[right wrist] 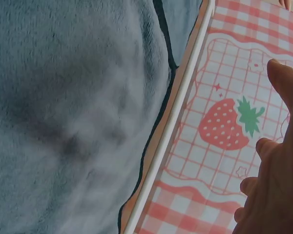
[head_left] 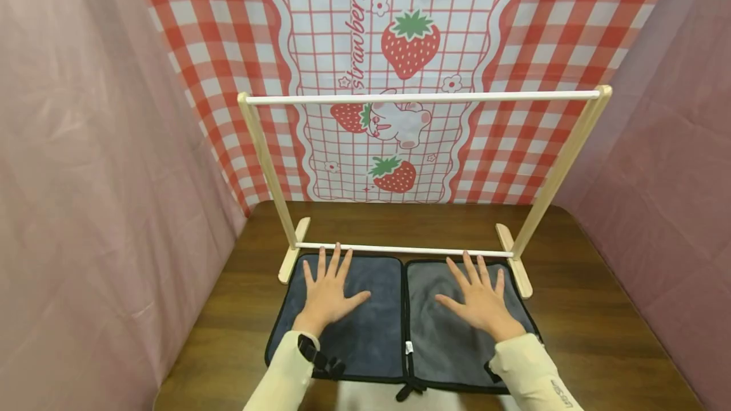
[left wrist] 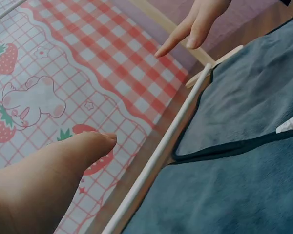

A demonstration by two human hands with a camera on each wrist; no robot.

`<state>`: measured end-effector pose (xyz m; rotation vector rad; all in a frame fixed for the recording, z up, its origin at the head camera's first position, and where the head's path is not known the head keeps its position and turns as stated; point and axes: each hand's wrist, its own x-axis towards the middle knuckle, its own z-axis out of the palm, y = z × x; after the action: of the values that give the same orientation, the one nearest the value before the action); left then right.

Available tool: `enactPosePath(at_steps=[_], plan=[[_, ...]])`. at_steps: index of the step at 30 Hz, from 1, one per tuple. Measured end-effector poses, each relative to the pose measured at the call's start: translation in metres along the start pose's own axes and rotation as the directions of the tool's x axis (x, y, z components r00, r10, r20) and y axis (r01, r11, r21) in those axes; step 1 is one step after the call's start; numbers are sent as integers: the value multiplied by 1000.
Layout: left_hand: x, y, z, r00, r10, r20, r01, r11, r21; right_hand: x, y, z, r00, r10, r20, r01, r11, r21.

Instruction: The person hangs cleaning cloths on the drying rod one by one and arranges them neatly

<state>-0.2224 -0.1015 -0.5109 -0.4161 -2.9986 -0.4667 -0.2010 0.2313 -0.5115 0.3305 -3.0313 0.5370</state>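
Note:
Two grey-blue cloths with black edging lie side by side on the table, a left cloth (head_left: 371,341) and a right cloth (head_left: 440,347). A white tag (head_left: 408,347) shows at the seam between them, and a black loop (head_left: 408,391) sticks out at the front. My left hand (head_left: 327,297) is spread over the left cloth, fingers straight and holding nothing. Over the right cloth my right hand (head_left: 482,303) is spread the same way, also holding nothing. In the left wrist view the left thumb (left wrist: 83,151) stretches out beside the cloths.
Behind the cloths stands a wooden rack with a white top rail (head_left: 422,98), a white lower rail (head_left: 400,249) and flat wooden feet (head_left: 514,262). A strawberry-print cloth (head_left: 377,30) hangs behind the brown table (head_left: 594,322). Pink curtains (head_left: 103,176) flank both sides.

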Motion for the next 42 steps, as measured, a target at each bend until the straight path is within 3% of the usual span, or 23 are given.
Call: enactPosePath(at_steps=[3,9,14,17,22,27,33,39,42], plan=[[0,-6,-7,1000,-8,-6,8,1000,-22,0,6,0,1000,2,-1,-2,1000,1],[5,-23,-23,997,-15,-77,10,997,-71,1,21,-1,1000,-3,-12,3,1000,22],[11,-43,-35,988,-59,-146,39,990,-137,1,32,-1,1000,-7,-14,8,999,38],[18,-56,-43,970,-82,-229,39,982,-185,1,36,1,1000,-11,-17,12,999,50],[35,-75,-63,922,-87,-377,-15,966,-259,1,44,10,1000,1,-15,-1,999,41],[52,-93,-79,887,-109,-449,-60,936,-346,0,52,22,999,34,16,-34,999,10],[70,-101,-97,841,-188,-508,-122,848,-516,-1,58,32,998,52,40,-52,999,14],[90,-105,-113,781,-297,-550,-185,731,-657,-1,60,40,994,75,82,-78,996,30],[98,-106,-120,763,-355,-541,-209,656,-725,0,61,44,992,79,97,-84,995,51]])
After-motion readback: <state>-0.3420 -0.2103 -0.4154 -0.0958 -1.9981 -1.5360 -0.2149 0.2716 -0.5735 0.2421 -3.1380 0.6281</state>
